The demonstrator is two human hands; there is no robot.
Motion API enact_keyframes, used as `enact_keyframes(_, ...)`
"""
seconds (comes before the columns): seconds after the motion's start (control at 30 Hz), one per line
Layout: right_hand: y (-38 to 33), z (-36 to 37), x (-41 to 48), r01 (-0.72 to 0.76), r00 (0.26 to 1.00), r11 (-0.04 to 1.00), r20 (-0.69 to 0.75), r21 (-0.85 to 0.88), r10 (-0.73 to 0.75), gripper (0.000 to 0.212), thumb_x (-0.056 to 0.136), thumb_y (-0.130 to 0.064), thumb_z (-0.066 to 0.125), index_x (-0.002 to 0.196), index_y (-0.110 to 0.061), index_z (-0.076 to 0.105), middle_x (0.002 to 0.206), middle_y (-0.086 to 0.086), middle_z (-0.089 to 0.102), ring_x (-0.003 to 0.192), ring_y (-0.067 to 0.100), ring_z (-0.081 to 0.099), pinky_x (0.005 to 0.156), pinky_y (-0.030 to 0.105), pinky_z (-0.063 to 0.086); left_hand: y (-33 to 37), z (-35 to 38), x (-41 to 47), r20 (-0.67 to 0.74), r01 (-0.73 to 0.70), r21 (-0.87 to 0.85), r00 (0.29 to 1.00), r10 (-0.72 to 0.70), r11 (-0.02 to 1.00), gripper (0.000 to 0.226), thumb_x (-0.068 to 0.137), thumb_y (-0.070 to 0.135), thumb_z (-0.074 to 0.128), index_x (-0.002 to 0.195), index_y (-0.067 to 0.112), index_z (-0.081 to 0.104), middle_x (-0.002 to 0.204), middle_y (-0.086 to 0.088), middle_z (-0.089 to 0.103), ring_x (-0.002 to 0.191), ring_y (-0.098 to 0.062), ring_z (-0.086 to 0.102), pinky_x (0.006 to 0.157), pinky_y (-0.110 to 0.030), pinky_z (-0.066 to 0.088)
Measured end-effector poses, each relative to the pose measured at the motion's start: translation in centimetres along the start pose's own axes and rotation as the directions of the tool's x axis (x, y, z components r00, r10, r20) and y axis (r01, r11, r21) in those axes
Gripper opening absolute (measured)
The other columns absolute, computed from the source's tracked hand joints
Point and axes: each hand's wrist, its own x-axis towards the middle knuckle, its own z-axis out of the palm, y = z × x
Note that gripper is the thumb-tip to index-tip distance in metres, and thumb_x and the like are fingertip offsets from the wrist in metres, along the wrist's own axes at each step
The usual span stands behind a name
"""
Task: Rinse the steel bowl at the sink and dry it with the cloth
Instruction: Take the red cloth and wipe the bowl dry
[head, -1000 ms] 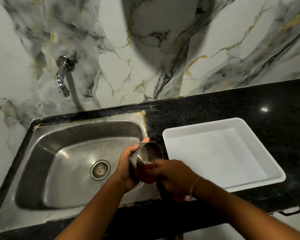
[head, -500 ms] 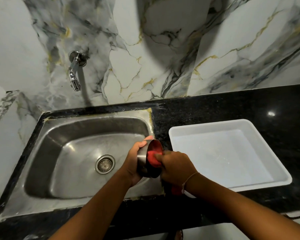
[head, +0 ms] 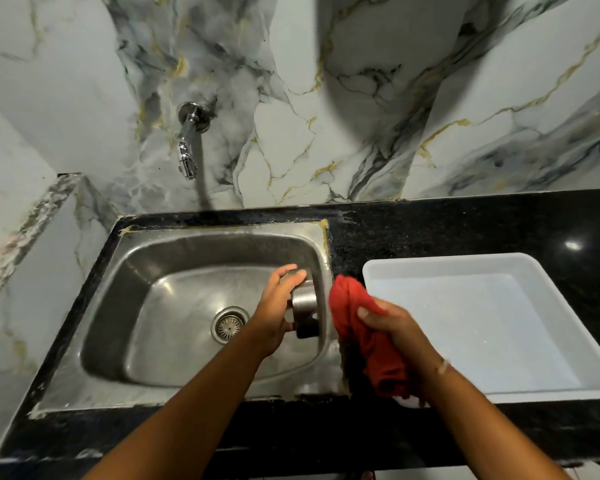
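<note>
My left hand (head: 278,308) grips the small steel bowl (head: 305,313) on its side, over the right part of the steel sink (head: 174,306). The bowl's mouth faces right, toward the cloth. My right hand (head: 392,323) holds the bunched red cloth (head: 352,306) just right of the bowl, above the sink's right rim. A narrow gap shows between cloth and bowl. The cloth's lower end hangs down past my wrist.
A chrome tap (head: 189,140) sticks out of the marble wall above the sink, with no water running. A white plastic tray (head: 492,323) lies on the black granite counter (head: 465,223) right of the sink. The drain (head: 229,323) sits mid-basin.
The red cloth has come out of the bowl and moved right with my right hand. My left hand has turned the bowl and shifted it slightly over the basin.
</note>
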Motion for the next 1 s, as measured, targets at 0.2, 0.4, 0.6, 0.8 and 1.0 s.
enact_keyframes(0.2, 1.8, 3.6, 0.5, 0.381, 0.666, -0.114, 0.358, -0.917, -0.654, 0.048, 0.079, -0.027, 0.069, 0.125, -0.042, 0.061, 0.108, -0.002, 0.065, 0.077, 0.017, 0.065, 0.05, 0.024, 0.045, 1.0, 0.2, 0.5, -0.021, 0.03, -0.171, 0.999, -0.034, 0.985, 0.046, 0.088, 0.043, 0.071, 0.128, 0.026, 0.058, 0.123, -0.011, 0.068, 0.1, -0.029, 0.068, 0.083, -0.052, 0.059)
enact_keyframes(0.4, 4.7, 4.1, 0.1, 0.325, 0.736, -0.22, 0.392, -0.92, -0.552, 0.066, 0.062, -0.013, 0.08, 0.12, -0.038, 0.062, 0.113, 0.002, 0.068, 0.076, 0.023, 0.067, 0.038, 0.03, 0.053, 2.3, -0.5, 0.7, 0.085, 0.124, -0.34, 0.991, -0.101, 0.932, 0.065, 0.088, 0.049, 0.067, 0.144, 0.017, 0.053, 0.144, -0.017, 0.06, 0.131, -0.037, 0.058, 0.105, -0.062, 0.049)
enact_keyframes(0.6, 4.6, 4.6, 0.2, 0.232, 0.728, -0.069, 0.22, -0.97, -0.649, 0.057, 0.072, -0.015, 0.08, 0.122, -0.04, 0.065, 0.108, 0.0, 0.068, 0.076, 0.02, 0.067, 0.043, 0.027, 0.053, 3.5, -0.9, 0.4, 0.22, 0.106, -0.473, 0.975, 0.001, 0.875, 0.061, 0.088, 0.052, 0.064, 0.132, 0.01, 0.066, 0.136, -0.021, 0.067, 0.125, -0.038, 0.064, 0.102, -0.059, 0.052)
enact_keyframes(0.8, 4.0, 4.5, 0.0, 0.245, 0.726, 0.129, 0.094, -0.961, -0.681, 0.043, 0.087, -0.024, 0.069, 0.124, -0.044, 0.06, 0.106, -0.006, 0.063, 0.077, 0.015, 0.064, 0.048, 0.024, 0.049, 2.9, -1.4, 0.4, 0.301, 0.115, -0.577, 0.95, 0.08, 0.808, 0.063, 0.091, 0.056, 0.053, 0.126, 0.008, 0.072, 0.134, -0.023, 0.067, 0.118, -0.04, 0.068, 0.096, -0.055, 0.056)
enact_keyframes(1.0, 3.0, 2.4, -1.3, 0.388, 0.762, 0.348, 0.085, -0.853, -0.641, 0.046, 0.087, -0.027, 0.067, 0.126, -0.052, 0.061, 0.095, -0.011, 0.062, 0.079, 0.006, 0.063, 0.065, 0.019, 0.054, 2.5, -2.8, 0.7, 0.24, 0.148, -0.589, 0.971, -0.002, 0.794, 0.062, 0.083, 0.06, 0.062, 0.112, 0.009, 0.079, 0.126, -0.023, 0.072, 0.112, -0.042, 0.071, 0.093, -0.06, 0.056)
